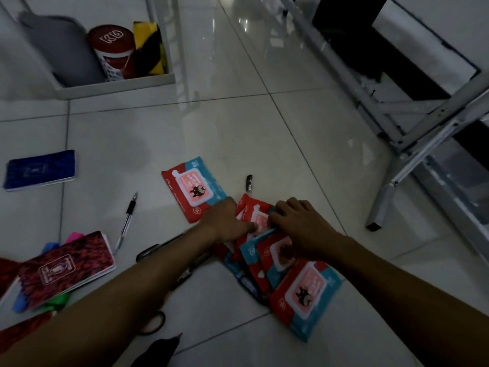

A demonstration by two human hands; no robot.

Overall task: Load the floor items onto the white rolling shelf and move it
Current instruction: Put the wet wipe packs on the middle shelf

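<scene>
Fingers of both hands curled on wipes pack — bare floor beyond, shelf far

The glossy white tiled floor carries a scatter of things. Both hands, the left hand and the right hand, press on a heap of red-and-teal wipe packs that spreads toward the person. Just beyond the left hand lies a single wipe pack, and beyond the right a small black object. Left of the grip lie a pen, a blue notebook and a red notebook on coloured items. Far beyond, the white shelf tray stands on the floor.
</scene>
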